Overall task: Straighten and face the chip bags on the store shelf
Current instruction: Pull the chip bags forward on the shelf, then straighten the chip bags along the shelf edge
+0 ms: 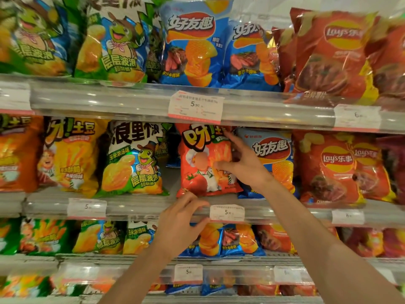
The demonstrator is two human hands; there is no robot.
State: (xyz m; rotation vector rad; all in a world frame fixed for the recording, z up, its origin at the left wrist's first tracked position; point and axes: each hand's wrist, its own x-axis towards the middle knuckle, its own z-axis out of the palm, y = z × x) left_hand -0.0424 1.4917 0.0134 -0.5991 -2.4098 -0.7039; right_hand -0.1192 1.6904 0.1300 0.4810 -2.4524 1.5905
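Note:
A red tomato-flavour chip bag [203, 159] stands upright on the middle shelf [140, 207], front facing out. My right hand [241, 163] grips its right edge, thumb across the front and fingers behind, between it and the blue bag [274, 150] beside it. My left hand [182, 222] is at the bag's bottom left corner, fingertips touching it at the shelf's front rail. Left of the red bag a gap shows, then a green and blue bag [133, 159].
Red Lay's bags [331, 167] fill the right of the middle shelf, yellow and orange bags [70, 154] the left. Full rows of bags sit on the upper shelf [131, 99] and lower shelf [122, 260]. Price tags [196, 107] hang on the rails.

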